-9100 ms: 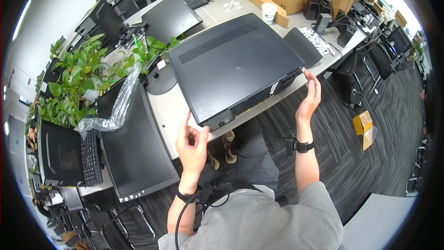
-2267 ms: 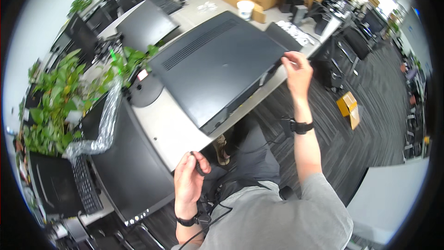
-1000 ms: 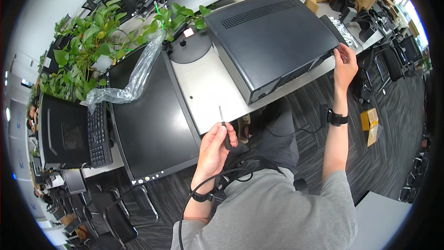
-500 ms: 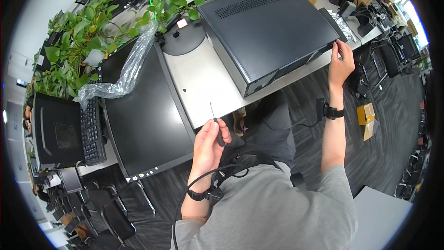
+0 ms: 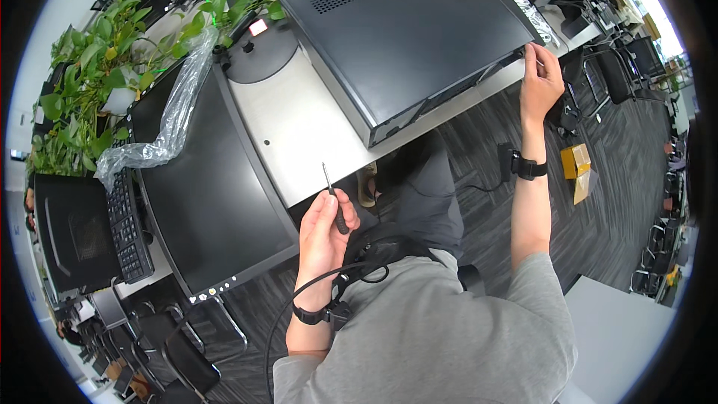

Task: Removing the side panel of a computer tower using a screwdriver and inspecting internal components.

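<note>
Head view: a slim, black-handled screwdriver with a thin metal shaft [image 5: 328, 182] was gripped in the left hand [image 5: 321, 228], while the far right corner of a flat, black, box-shaped computer case [image 5: 411, 37] was reached by the right hand [image 5: 540, 90]. The case was laid flat on a pale grey desk [image 5: 299, 120], with its near side turned to the person. To the left of it, a wide black monitor [image 5: 213, 187] was seen lying on its back, partly covered by a crumpled strip of clear plastic wrap [image 5: 168, 131].

The step in hand could be judged as handling of that right corner, with the screwdriver held in readiness. If the tool were to be used there, the next move would call for it to be carried across to the right, and for its tip to be aligned with care.

The left arm was bent close to the body, and the shaft was pointed away, over the near edge of the desk, touching nothing. The right arm was stretched farther forward, with fingers bent and fingertips brought to the corner; whether something small was pinched there could not be told.
</note>
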Demonstrator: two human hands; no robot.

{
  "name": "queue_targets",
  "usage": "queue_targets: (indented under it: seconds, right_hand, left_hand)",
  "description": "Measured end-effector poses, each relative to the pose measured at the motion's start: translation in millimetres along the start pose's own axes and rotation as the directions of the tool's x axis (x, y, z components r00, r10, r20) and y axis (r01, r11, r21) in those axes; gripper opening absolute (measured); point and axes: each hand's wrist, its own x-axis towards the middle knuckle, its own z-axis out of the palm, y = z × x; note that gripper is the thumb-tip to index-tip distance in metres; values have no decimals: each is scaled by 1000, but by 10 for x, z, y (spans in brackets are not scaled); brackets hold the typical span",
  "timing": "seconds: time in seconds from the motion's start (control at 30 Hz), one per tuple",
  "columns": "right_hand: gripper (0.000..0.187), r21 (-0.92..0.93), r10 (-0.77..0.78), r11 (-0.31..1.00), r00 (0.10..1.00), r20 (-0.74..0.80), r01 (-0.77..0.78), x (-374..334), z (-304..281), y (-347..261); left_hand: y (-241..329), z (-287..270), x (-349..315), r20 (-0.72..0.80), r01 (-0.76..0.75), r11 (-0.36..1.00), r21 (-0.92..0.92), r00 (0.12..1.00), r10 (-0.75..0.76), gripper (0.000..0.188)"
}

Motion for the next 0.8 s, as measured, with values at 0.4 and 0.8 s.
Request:
queue_targets:
  seconds: [0.4,0.8]
  right_hand:
    - [19,60,135,988,987,88,-140,-136,-157,-57]
    - [9,317,52,705,493,869,-634,-1750,-129,-1940]
  left_hand:
    - [29,27,-23,-34,-15,1000,27,999,16,23]
    - [156,-179,-207,-61,-62,997,38,996,64,23]
